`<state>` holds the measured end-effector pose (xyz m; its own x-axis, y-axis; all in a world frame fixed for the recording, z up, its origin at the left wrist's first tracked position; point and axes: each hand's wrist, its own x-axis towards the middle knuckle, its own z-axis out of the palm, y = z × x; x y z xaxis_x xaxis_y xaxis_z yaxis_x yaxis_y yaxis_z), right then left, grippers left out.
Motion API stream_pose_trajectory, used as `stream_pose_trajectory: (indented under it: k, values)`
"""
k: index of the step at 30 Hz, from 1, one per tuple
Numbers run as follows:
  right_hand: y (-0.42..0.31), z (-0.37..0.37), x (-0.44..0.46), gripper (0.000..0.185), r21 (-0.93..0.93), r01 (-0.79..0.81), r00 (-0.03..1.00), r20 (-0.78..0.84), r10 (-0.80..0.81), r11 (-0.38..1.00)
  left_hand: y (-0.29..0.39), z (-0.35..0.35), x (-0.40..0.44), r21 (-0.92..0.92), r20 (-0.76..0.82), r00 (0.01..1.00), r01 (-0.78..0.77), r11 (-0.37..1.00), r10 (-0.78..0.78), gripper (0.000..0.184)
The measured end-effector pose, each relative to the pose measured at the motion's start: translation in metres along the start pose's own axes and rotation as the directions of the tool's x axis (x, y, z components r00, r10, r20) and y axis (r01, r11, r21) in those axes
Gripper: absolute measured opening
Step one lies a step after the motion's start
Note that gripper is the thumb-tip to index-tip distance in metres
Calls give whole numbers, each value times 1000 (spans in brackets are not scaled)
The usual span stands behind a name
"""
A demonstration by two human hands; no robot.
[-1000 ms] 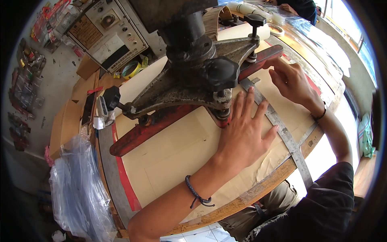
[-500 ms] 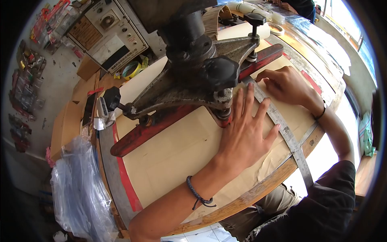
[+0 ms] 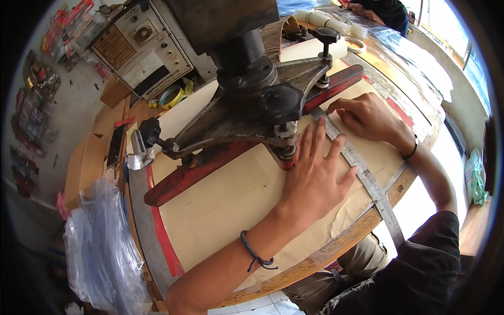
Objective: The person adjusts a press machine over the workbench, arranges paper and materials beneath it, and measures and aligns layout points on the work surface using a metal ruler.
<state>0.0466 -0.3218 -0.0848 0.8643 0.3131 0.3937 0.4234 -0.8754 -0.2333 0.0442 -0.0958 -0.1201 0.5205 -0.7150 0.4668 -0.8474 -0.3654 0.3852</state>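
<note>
My left hand point(image 3: 316, 181) lies with fingers spread on a tan sheet point(image 3: 226, 199), with its fingertips beside a long steel ruler point(image 3: 362, 170). On the ruler's other side, near its far end, my right hand point(image 3: 363, 116) is closed with its fingers curled down. Whatever those fingers may hold is hidden. The ruler runs from the red bar point(image 3: 336, 86) of a press to past the table's near edge. Above the sheet stands the press head point(image 3: 236, 123), dark metal with black knobs.
A control box point(image 3: 142, 47) stands at the back left. Clear plastic bags point(image 3: 105, 257) hang by the left edge, beside a cardboard box point(image 3: 84, 163). Rolls of tape point(image 3: 170, 97) lie behind the press. Another person's hand point(image 3: 367, 13) shows at the far right, near plastic film point(image 3: 404, 47).
The view has shifted slightly. Both hands keep nearly the same places by the ruler, the left spread and the right curled.
</note>
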Motion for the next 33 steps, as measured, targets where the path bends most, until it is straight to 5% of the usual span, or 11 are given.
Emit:
stream_pose_trajectory:
  k: [22, 33]
  values:
    - [23, -6, -3, 20, 23, 39, 999, 0, -39, 999, 10, -12, 6, 48, 15, 998, -60, 997, 59, 50]
    - [24, -9, -3, 22, 28, 97, 995, 29, -97, 995, 16, -9, -2, 165, 43, 883, -469, 868, 468, 22]
